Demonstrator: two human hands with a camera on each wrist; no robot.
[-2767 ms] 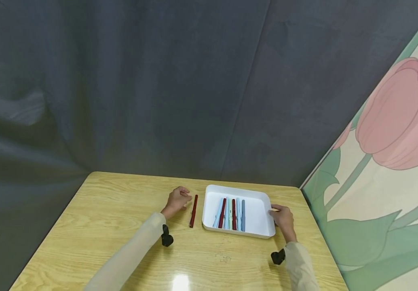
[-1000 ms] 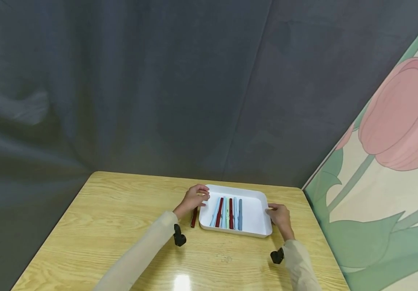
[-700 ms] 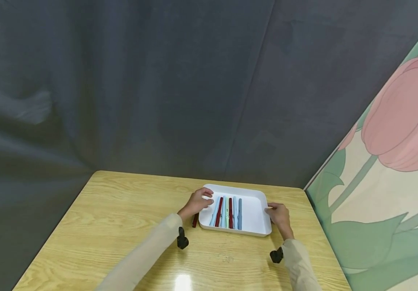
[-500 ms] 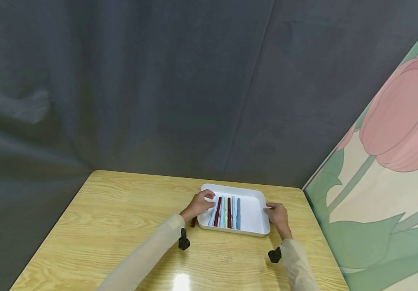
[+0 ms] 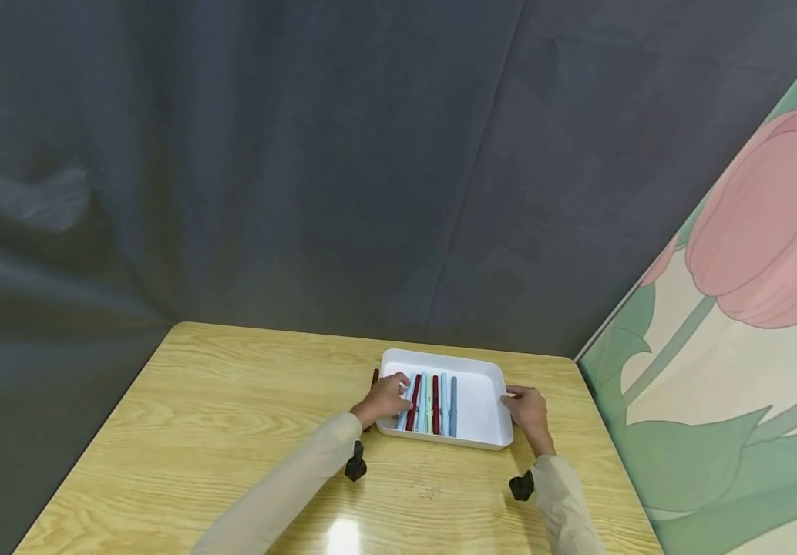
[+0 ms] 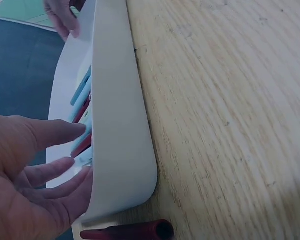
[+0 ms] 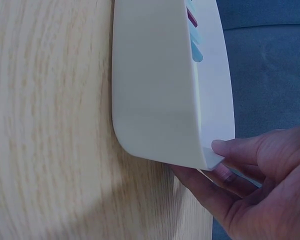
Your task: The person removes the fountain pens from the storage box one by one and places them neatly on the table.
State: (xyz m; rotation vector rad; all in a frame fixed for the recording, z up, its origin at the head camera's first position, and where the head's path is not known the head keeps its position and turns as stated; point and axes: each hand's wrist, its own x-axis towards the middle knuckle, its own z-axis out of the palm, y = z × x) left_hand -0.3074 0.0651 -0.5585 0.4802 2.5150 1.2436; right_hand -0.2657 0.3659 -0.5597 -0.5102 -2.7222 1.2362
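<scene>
A white tray (image 5: 482, 405) holds a row of several pens: light blue, dark red, pale green and a grey-blue pen (image 5: 453, 408) at the right end. My left hand (image 5: 383, 398) reaches over the tray's left wall, its thumb and fingers spread around the leftmost light-blue pen (image 5: 401, 421) and the dark red pen (image 5: 410, 419). In the left wrist view a gap shows between thumb and fingers. My right hand (image 5: 530, 415) pinches the tray's right rim, thumb inside and fingers outside. Another dark red pen (image 6: 135, 232) lies on the table just left of the tray, mostly hidden by my left hand in the head view.
The tray stands near the back of a wooden table (image 5: 232, 416). Behind the table hangs a dark grey curtain (image 5: 343, 193). A wall with a tulip print (image 5: 752, 231) rises along the right side.
My left hand has moved right, from beside the loose red pen across the rim to the pens' left end. The tray has shifted slightly left, with my right hand still holding its rim.
</scene>
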